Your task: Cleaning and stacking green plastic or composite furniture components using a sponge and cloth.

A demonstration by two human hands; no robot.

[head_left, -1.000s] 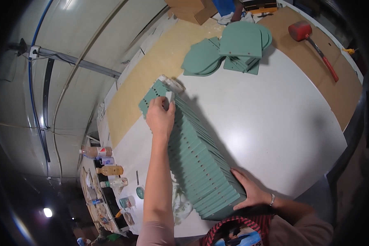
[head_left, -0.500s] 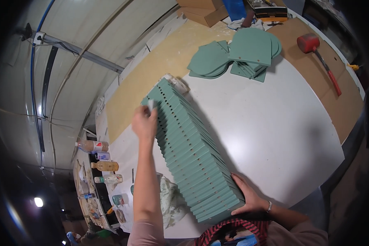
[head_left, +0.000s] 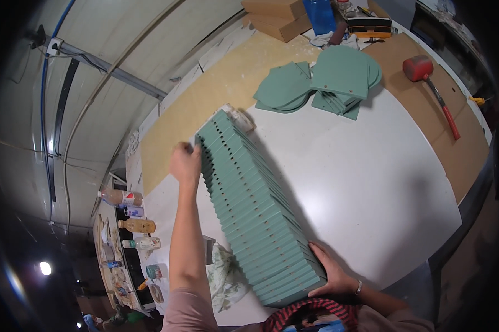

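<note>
A long row of green boards (head_left: 249, 193), packed face to face with dark holes along their upper edges, runs from near my body toward the far left. My left hand (head_left: 185, 161) is closed beside the row's far left edge. A small light-grey piece seen in it earlier is now almost wholly hidden by the fingers. My right hand (head_left: 333, 272) grips the near right corner of the row, fingers along the side and thumb at the near end. A whitish bundle (head_left: 239, 118) lies against the row's far end.
More green rounded panels (head_left: 338, 72) are piled at the back. A red mallet (head_left: 418, 68) rests on brown board (head_left: 393, 61) at the right. Several bottles (head_left: 137, 226) stand at the left edge. A crumpled patterned cloth (head_left: 226, 279) lies left of the row. Cardboard boxes (head_left: 277, 25) sit far back.
My left hand has moved left, off the row's top to beside its far left edge. The grey piece has gone mostly out of sight. My right hand keeps its hold.
</note>
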